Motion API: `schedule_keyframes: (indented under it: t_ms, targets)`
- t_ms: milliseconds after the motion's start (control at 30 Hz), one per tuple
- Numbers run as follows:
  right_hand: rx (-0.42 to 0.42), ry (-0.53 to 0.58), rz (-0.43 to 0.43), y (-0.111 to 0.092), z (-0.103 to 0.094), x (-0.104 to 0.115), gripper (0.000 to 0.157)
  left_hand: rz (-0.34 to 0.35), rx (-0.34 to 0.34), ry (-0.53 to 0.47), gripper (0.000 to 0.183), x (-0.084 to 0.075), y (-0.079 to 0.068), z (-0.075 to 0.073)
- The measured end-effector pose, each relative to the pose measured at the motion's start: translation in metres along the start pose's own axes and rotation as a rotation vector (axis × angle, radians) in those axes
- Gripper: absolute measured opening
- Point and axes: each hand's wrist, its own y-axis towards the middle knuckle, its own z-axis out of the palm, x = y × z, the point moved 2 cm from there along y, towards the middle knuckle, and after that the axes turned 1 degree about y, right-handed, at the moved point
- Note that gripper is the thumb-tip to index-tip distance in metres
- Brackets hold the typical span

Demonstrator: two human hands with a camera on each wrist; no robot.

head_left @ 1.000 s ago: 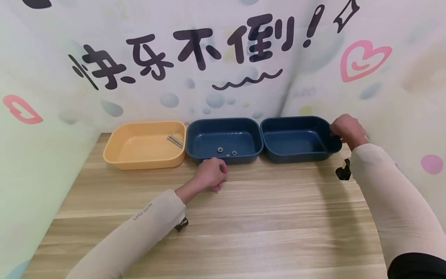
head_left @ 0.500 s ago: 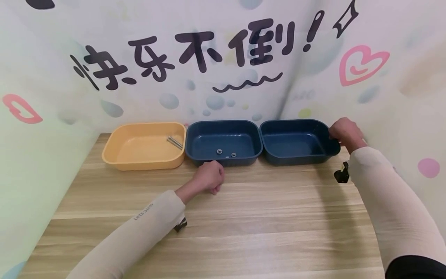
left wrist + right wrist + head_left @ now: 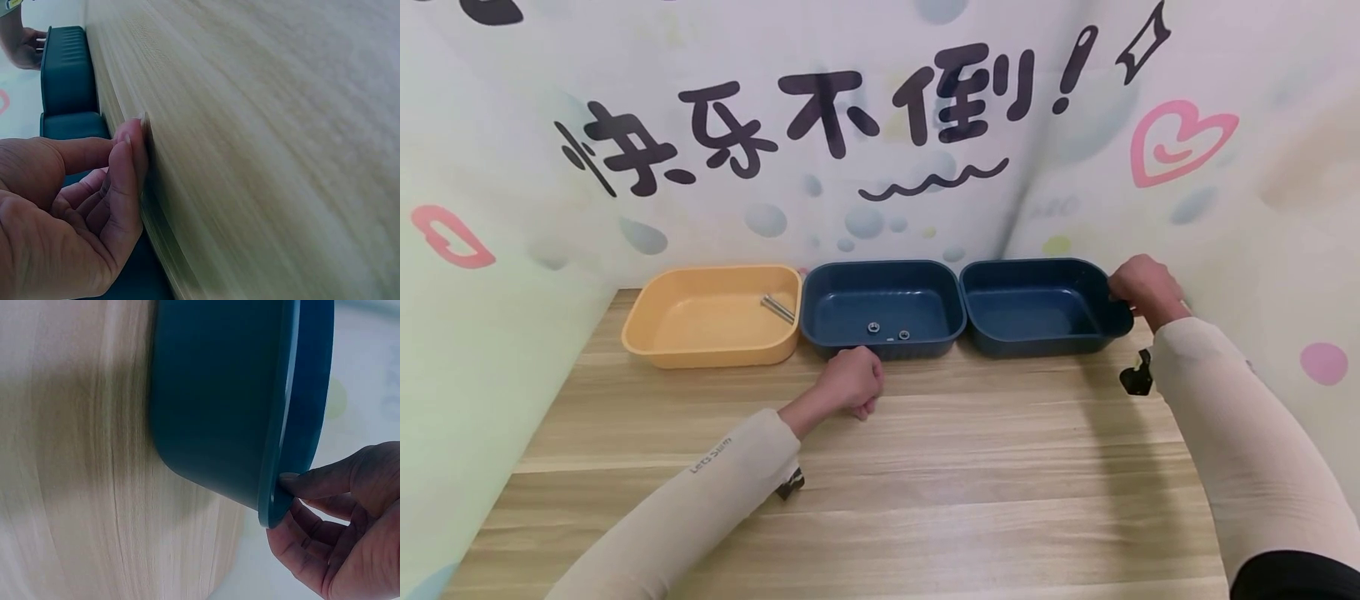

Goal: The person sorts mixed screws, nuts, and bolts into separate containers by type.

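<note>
In the head view, my right hand (image 3: 1147,287) is at the right end of the rightmost blue plastic bin (image 3: 1033,342). The right wrist view shows thumb and fingers of this hand (image 3: 350,519) pinching the bin's rim (image 3: 275,469). My left hand (image 3: 852,379) rests by the front wall of the middle blue bin (image 3: 883,300), its fingers loosely curled. In the left wrist view this hand (image 3: 87,206) has its thumb against the fingers and its fingertips at the tabletop; nothing shows in its grasp. Two small metal nuts, one nearer the left (image 3: 873,327), lie in the middle bin.
A yellow bin (image 3: 711,325) stands left of the blue ones, with metal bolts (image 3: 777,307) at its right end. All three bins line up against a printed cloth backdrop (image 3: 842,200) at the back of the wooden table (image 3: 940,467).
The head view has tipped slightly, shifting the scene a little downward. My left fingers have drawn in somewhat beside the middle bin. The right hand keeps its grip on the bin's rim.
</note>
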Motion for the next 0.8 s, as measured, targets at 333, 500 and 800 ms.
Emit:
schedule_keyframes:
  t_ms: [333, 500, 800]
  targets:
    - [-0.013, -0.011, -0.015, -0.001, 0.0, -0.002, 0.025, 0.004, -0.009, 0.014, 0.018, -0.003, -0.001, 0.0]
    - [-0.009, -0.012, -0.008, -0.002, 0.0, -0.003, 0.026, -0.01, 0.007, 0.01, 0.017, -0.004, 0.001, 0.002]
    - [-0.018, -0.016, 0.003, -0.001, 0.0, -0.005, 0.024, 0.065, 0.054, -0.035, 0.016, -0.02, -0.014, 0.002]
